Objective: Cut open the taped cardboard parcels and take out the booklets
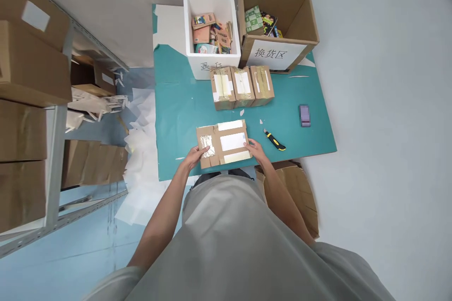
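In the head view, the flat brown cardboard carton (223,145) is at the lower middle of the frame, at the near edge of the teal-topped table (183,99). The left hand (195,156) grips its left edge, thumb on top; the right hand (254,149) grips its right edge the same way. White paper labels and a patch of shiny clear tape show on the carton's upper side. It looks already collapsed, with labels and tape not yet off; whether anything lies inside cannot be told.

Right of centre, the black-and-yellow utility knife (274,140) lies apart from both hands, near the right one. Farther right lies a small purple-and-dark device (305,116).

Above the carton, three small brown taped boxes (243,87) stand side by side. Their tops appear closed under tape, so they look unopened, though a cut could be too fine to see.

At the upper middle, the white foam bin (229,59) holds many small books (203,35), so its filling appears well along. Just right of it, the large open brown box with a white sign (300,19) holds only a few colourful books (254,19), with much room left.
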`<state>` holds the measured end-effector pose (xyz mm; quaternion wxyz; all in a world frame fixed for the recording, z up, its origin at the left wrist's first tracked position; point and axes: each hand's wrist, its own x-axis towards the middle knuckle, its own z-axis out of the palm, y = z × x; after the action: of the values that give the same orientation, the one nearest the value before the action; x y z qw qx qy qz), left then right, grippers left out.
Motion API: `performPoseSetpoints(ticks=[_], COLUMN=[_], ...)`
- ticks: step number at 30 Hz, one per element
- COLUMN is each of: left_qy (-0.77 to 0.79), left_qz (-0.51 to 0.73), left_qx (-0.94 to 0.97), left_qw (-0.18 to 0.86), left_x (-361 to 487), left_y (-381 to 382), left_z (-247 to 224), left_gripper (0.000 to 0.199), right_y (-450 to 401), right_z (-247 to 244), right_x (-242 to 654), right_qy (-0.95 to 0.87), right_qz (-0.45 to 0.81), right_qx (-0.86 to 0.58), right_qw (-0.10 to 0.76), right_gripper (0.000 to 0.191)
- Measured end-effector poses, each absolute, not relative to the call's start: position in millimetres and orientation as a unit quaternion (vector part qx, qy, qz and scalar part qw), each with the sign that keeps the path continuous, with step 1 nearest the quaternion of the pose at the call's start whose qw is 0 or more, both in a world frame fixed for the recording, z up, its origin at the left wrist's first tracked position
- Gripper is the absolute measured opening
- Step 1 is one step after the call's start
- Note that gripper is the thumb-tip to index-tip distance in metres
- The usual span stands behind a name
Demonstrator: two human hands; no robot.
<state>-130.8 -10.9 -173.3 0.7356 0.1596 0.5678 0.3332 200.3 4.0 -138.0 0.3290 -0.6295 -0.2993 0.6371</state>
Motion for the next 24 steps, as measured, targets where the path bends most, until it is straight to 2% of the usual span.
performPoseSetpoints(ticks=[4,11,15,18,24], left_qy=[0.578,0.586,0.585,0.592,0.596], left_qz=[0.409,0.573,0.560,0.540,0.529], left_qx=[0.120,-0.044,-0.092,-0.089,-0.014], left_qw=[0.696,0.572,0.579,0.592,0.604], left_x=[-171.1,-229.5,-254.4,-265.2,-267.7], left_y=[-16.0,45.6,113.5,160.3,198.4], left_z=[-173.3,-170.1,-162.8,-157.8,-157.1], left_gripper=[0.049,0.029,0.013,0.005,0.009], right_y=[12.4,9.6,-17.3,-43.1,-85.8], right_z=[-118.9,-97.0,-95.1,-95.6,-99.9], right_x=[155.5,107.2,105.9,113.8,130.2], right_qy=[-0.295,-0.278,-0.254,-0.235,-0.166], right_qz=[0.637,0.619,0.605,0.583,0.552], right_qx=[-0.619,-0.619,-0.650,-0.672,-0.708], right_qw=[0.352,0.395,0.383,0.392,0.408], right_gripper=[0.024,0.031,0.029,0.021,0.013])
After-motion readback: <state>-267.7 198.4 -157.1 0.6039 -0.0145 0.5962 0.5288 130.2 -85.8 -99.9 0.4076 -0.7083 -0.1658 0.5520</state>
